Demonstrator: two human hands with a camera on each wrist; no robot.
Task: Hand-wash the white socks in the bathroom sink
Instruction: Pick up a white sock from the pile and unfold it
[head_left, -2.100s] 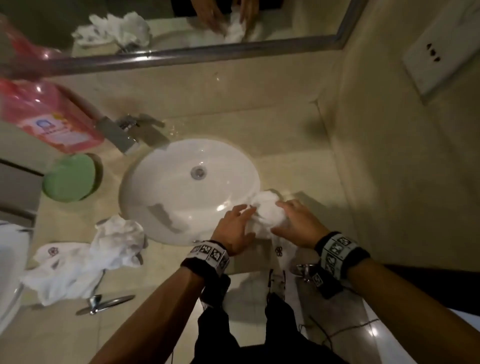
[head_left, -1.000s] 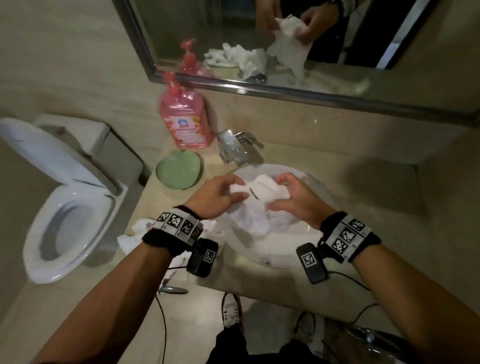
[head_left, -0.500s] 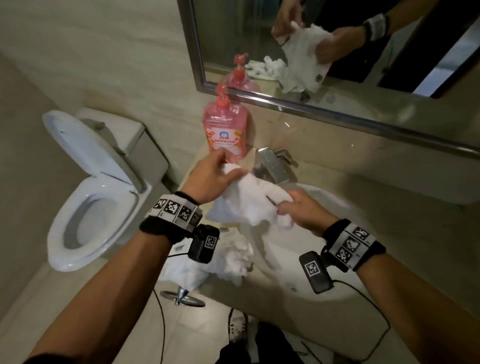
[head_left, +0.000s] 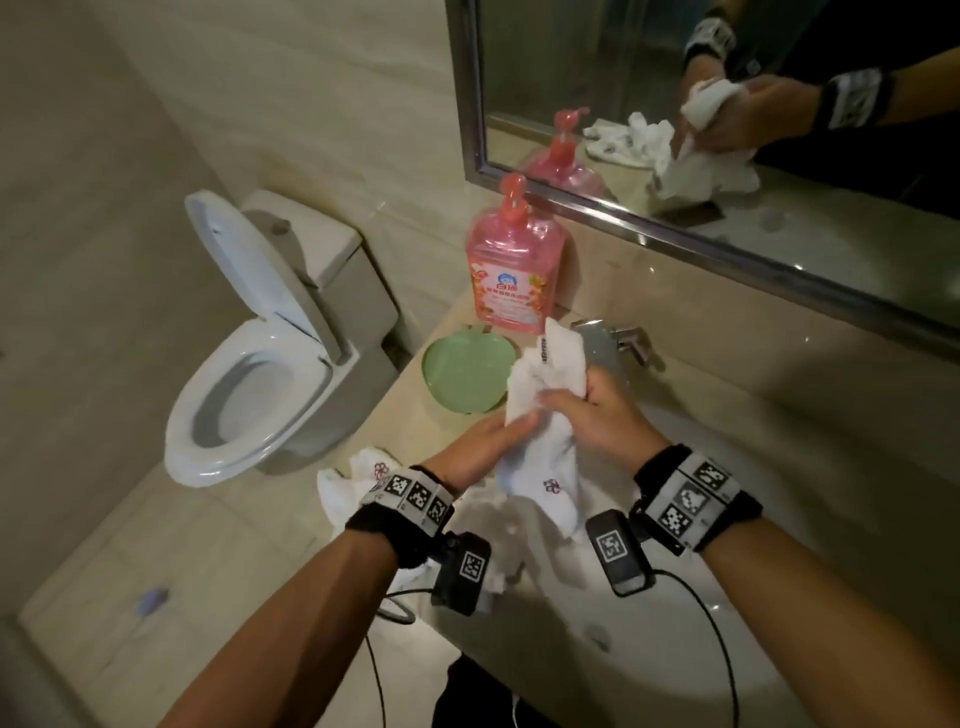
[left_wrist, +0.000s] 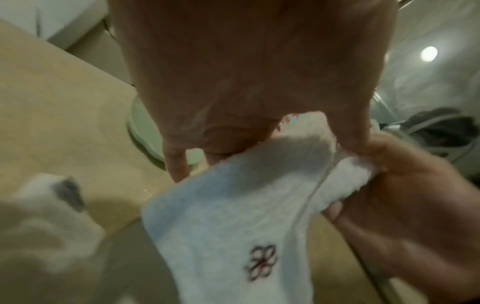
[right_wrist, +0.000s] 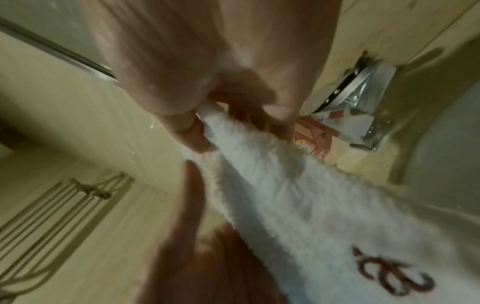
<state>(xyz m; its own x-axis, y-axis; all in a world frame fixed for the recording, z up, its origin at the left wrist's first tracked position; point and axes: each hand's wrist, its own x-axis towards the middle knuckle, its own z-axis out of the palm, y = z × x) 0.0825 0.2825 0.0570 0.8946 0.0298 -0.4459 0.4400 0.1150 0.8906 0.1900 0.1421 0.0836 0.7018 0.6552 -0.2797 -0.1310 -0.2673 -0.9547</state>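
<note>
Both hands hold one white sock (head_left: 543, 462) with a red flower logo above the left rim of the white sink (head_left: 649, 639). My right hand (head_left: 592, 405) grips its bunched upper part, with the cuff sticking up above the fist. My left hand (head_left: 488, 447) pinches the sock just below, and the foot hangs down. In the left wrist view my left hand (left_wrist: 233, 92) has its thumb and fingers on the sock (left_wrist: 233, 216), beside the right hand (left_wrist: 405, 205). From the right wrist, my right hand (right_wrist: 207, 72) has its fingers curled round the sock (right_wrist: 298, 195).
More white socks (head_left: 358, 478) lie crumpled on the beige counter left of the sink. A green dish (head_left: 462, 374), a pink soap bottle (head_left: 514, 270) and a chrome faucet (head_left: 618, 343) stand behind. An open toilet (head_left: 249, 374) is at left, a mirror (head_left: 727, 104) above.
The sock went from the sink's near rim up into the air, was spread between both hands, and now hangs gathered with the hands close together. The head view swung left.
</note>
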